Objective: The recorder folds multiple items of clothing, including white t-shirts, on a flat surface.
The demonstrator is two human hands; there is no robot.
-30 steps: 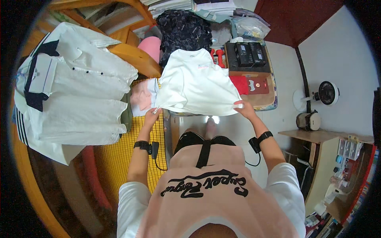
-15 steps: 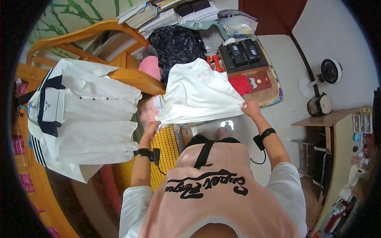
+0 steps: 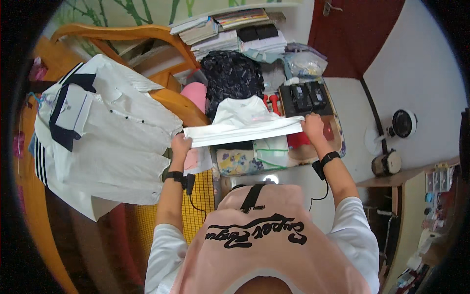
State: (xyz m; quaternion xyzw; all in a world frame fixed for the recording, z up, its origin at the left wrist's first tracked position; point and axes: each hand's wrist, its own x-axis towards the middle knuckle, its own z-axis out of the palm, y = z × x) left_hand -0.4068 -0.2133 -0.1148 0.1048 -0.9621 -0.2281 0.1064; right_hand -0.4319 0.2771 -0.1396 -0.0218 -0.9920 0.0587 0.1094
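A white T-shirt (image 3: pixel 238 113) lies over the things on the padded table, its lower part lifted and folded back into a long band. My left hand (image 3: pixel 180 142) pinches the left end of that band. At the right end my right hand (image 3: pixel 313 125) grips the other corner, fingers closed on the cloth. The band is stretched straight between both hands. Beneath it show a flowered cover (image 3: pixel 235 161) and a white cloth with green edging (image 3: pixel 272 153).
A white shirt with a dark collar (image 3: pixel 112 132) hangs at left. Behind lie a black patterned bag (image 3: pixel 232 78), a pink cushion (image 3: pixel 195 96), books (image 3: pixel 198 33), red dumbbells (image 3: pixel 274 103) and a black box (image 3: pixel 306 95). A small fan (image 3: pixel 404 123) stands right.
Both hands have moved away from my body, carrying the T-shirt's lower edge up and over. The cloth now forms a folded band, uncovering the flowered cover and green-edged cloth.
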